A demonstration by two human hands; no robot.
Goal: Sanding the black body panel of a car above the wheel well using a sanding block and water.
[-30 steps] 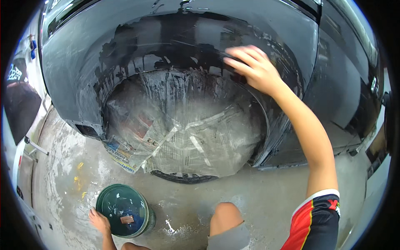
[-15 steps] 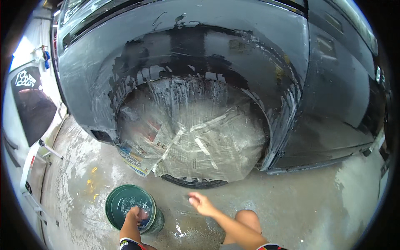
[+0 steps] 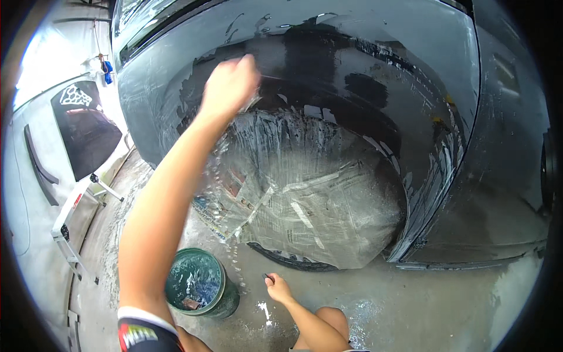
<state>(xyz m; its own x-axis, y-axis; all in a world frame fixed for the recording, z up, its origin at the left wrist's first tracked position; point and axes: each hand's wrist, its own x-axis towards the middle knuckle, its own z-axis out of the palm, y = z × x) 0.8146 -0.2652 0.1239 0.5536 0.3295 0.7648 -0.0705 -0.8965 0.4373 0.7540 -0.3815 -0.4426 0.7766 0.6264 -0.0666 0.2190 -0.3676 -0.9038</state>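
Beyond left hand (image 3: 230, 86), bodywork (image 3: 346, 70), dark piece (image 3: 268, 276) in right hand (image 3: 279, 290)

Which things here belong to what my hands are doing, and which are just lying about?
Apparently in use:
left hand, raised before the wet car panel
right hand, holding a small dark piece
green bucket
newspaper over the wheel

Seemingly lying about:
dark panel
white stand
hanging blue thing
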